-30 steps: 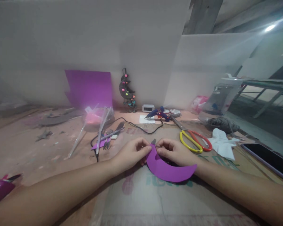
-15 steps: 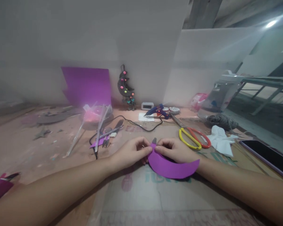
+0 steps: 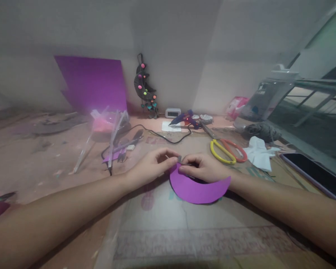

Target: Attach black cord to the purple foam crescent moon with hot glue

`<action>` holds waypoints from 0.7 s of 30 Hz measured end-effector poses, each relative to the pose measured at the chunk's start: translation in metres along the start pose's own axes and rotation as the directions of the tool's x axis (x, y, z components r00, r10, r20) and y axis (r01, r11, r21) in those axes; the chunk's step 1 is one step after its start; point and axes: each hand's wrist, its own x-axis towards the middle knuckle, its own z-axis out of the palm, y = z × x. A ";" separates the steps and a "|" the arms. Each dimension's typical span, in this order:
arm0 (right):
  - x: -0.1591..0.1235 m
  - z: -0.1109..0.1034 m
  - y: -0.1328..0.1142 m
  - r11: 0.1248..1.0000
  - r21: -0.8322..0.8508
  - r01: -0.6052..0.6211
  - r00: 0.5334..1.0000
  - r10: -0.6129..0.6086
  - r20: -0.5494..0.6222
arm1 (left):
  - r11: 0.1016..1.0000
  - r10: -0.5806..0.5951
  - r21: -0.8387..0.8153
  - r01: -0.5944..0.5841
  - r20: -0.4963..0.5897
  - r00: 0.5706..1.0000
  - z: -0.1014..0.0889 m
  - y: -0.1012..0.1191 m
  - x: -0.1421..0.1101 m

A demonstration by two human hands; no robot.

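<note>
A purple crescent-shaped foam piece (image 3: 197, 188) lies on the cardboard in front of me. My left hand (image 3: 151, 166) and my right hand (image 3: 203, 168) meet at its upper tip, fingers pinched together there. A small grey tip (image 3: 179, 158) of another piece shows between the fingertips of both hands. The right hand rests over the crescent's upper edge and hides what lies under it.
Yellow-and-red scissors (image 3: 226, 151) lie right of my hands, then a white cloth (image 3: 259, 153) and a dark phone (image 3: 313, 170). A blue glue gun (image 3: 184, 118), a small clock (image 3: 173, 112), a decorated dark moon (image 3: 144, 87) and a purple sheet (image 3: 93, 84) stand at the wall. Glue sticks (image 3: 113, 140) lie left.
The view has tilted and shifted, so everything sits higher and a little left. My hands keep pinching the crescent's tip; the fingertips have closed more tightly over the grey bit.
</note>
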 end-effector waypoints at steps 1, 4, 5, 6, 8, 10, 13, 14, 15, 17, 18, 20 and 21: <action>0.000 0.000 0.001 1.000 -0.011 0.015 1.000 -0.015 -0.002 | 1.000 -0.013 0.011 0.013 -0.001 1.000 0.000 0.001 0.000; -0.001 0.002 0.002 0.999 -0.027 0.046 0.999 -0.046 0.001 | 0.999 -0.028 0.039 0.028 0.004 1.000 0.000 0.001 0.001; -0.001 0.003 0.002 0.998 -0.031 0.052 0.999 -0.052 0.003 | 0.999 -0.028 0.043 0.028 0.007 1.000 0.000 0.001 0.001; -0.001 0.003 0.002 0.998 -0.038 0.058 0.998 -0.058 0.002 | 0.999 -0.026 0.045 0.026 0.009 1.000 0.000 0.001 0.001; 0.000 0.004 0.002 0.996 -0.056 0.074 0.997 -0.074 0.002 | 0.999 -0.014 0.049 0.013 0.013 1.000 0.000 0.000 0.002; 0.000 0.004 0.001 0.994 -0.072 0.084 0.996 -0.084 0.006 | 0.999 -0.001 0.045 0.000 0.023 1.000 0.000 0.000 0.002; 0.000 0.004 0.001 0.993 -0.080 0.087 0.996 -0.086 0.018 | 1.000 -0.015 0.025 0.014 0.047 0.999 -0.001 -0.001 0.002; 0.000 0.005 0.001 0.993 -0.083 0.087 0.996 -0.086 0.022 | 1.000 -0.023 0.022 0.022 0.049 0.999 -0.001 -0.001 0.002; 0.000 0.005 0.002 0.993 -0.084 0.087 0.996 -0.086 0.023 | 0.999 -0.028 0.021 0.027 0.044 0.999 -0.001 -0.002 0.002; 0.000 0.005 0.003 0.993 -0.078 0.090 0.996 -0.089 0.020 | 0.999 -0.028 0.027 0.027 0.025 0.999 -0.001 -0.003 0.002; 0.000 0.005 0.003 0.993 -0.074 0.093 0.996 -0.092 0.016 | 0.999 -0.027 0.029 0.026 0.019 0.999 0.000 -0.003 0.002; 0.000 0.006 0.004 0.992 -0.069 0.104 0.995 -0.104 0.009 | 1.000 -0.017 0.024 0.017 0.027 0.999 -0.001 -0.003 0.002; 0.001 0.006 0.004 0.992 -0.069 0.109 0.994 -0.109 0.008 | 1.000 -0.009 0.024 0.009 0.038 0.999 -0.001 -0.003 0.002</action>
